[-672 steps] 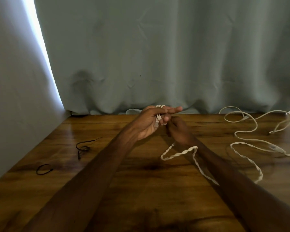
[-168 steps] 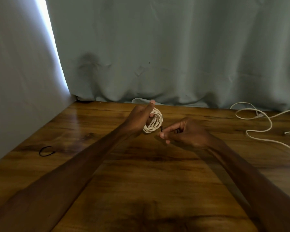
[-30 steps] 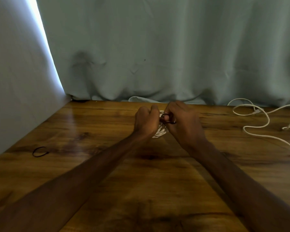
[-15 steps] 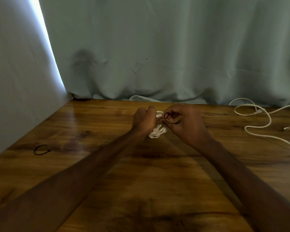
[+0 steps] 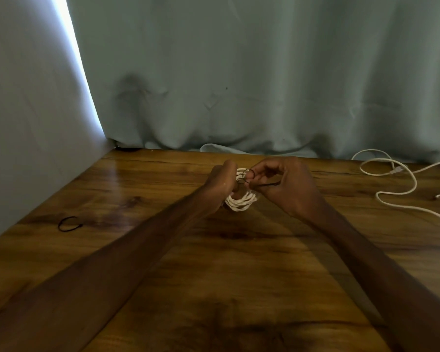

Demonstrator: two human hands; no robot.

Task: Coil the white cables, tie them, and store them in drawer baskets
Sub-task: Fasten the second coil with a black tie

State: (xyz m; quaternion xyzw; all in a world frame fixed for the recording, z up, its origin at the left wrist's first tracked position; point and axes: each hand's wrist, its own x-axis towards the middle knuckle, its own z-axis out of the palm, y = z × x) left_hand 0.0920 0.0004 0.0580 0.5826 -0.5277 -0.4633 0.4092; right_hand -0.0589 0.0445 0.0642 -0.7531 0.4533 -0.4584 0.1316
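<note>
A coiled white cable hangs just above the wooden table, gripped at its top by my left hand. My right hand pinches a thin black tie that forms a small loop at the top of the coil, with its tail running back under my fingers. The two hands are close together over the coil. A second white cable lies loose and uncoiled at the right of the table.
Another black tie lies on the table at the left, near the grey wall. A grey-green curtain hangs along the table's far edge. No drawer baskets are in view.
The coil, first only a few turns, is now fully wound. In the last second my right hand drew the black tie into a loop at the coil's top; the hands parted slightly.
</note>
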